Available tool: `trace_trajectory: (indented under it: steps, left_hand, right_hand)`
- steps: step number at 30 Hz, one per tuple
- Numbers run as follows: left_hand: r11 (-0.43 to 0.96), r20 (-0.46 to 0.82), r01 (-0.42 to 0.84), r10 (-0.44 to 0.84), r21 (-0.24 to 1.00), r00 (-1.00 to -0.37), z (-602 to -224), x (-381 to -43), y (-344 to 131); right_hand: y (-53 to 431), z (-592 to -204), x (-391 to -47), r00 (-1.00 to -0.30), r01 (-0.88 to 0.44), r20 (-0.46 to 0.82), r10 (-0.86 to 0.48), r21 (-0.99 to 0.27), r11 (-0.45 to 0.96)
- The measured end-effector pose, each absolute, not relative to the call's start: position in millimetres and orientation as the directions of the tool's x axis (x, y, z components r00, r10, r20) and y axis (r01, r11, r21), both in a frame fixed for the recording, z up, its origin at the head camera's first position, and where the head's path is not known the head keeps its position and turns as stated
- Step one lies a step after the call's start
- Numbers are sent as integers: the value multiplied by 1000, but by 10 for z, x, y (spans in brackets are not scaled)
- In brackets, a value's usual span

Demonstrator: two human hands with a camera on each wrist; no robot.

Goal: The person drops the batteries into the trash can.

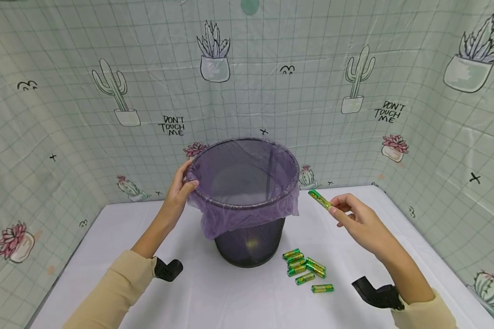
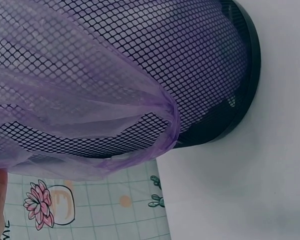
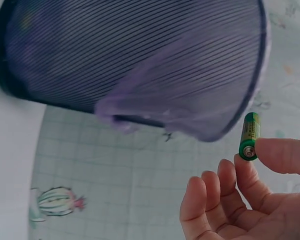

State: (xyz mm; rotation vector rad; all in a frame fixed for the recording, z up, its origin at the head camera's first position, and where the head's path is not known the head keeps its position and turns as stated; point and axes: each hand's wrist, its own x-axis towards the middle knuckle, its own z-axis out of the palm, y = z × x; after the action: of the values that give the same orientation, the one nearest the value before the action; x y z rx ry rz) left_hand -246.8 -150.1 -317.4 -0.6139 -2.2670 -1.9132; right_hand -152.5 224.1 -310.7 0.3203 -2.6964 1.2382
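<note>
Right of the bin (image 1: 247, 249), green battery (image 1: 318, 198) jutting from pinching right fingers (image 1: 346, 199), left fingers (image 1: 183, 169) gripping rim (image 1: 247, 207)

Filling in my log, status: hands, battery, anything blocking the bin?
Left hand gripping lined bin's rim. Right hand pinching one green battery, outside the rim, not yet over the opening. Nothing seen blocking the way in.

Two hands (image 1: 179, 189), one mesh bin (image 1: 249, 246), one purple liner (image 1: 234, 217), nine batteries (image 1: 323, 288) outside bin.
</note>
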Motion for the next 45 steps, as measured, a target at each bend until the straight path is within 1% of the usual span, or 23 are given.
trace_trajectory:
  steps: [4,8,11,19,28,35,45]
  left_hand:
    - [125,342,376,230,918,-911,-3171,-2472,-1505]
    - [112,343,374,226,921,-912,-3175,-2475,-1505]
    - [103,342,371,225,923,-912,-3178,-2477,-1501]
    - [116,341,371,221,921,-914,-3179,-2487,-1500]
    - [93,352,378,213,921,-911,-3187,-2496,-1488]
    - [78,354,376,208,923,-912,-3205,-2501,-1470]
    - [78,373,392,187,917,-909,-3215,-2515,-1466]
  right_hand:
    - [2145,-2937,-1541,-956,-289,257,-145,-716,635]
    - [2020,-2816,-1586,-931,-357,312,-191,-664,657]
    - [1933,-2758,-1623,-912,-399,345,-223,-620,675]
    - [1739,-2684,-1749,-874,-470,405,-268,-566,677]
    - [1555,-2677,-1828,-862,-475,438,-255,-522,708]
    - [1500,-2678,-1842,-876,-440,422,-232,-507,741]
    - [1502,-2634,-1849,-862,-468,423,-281,-449,761]
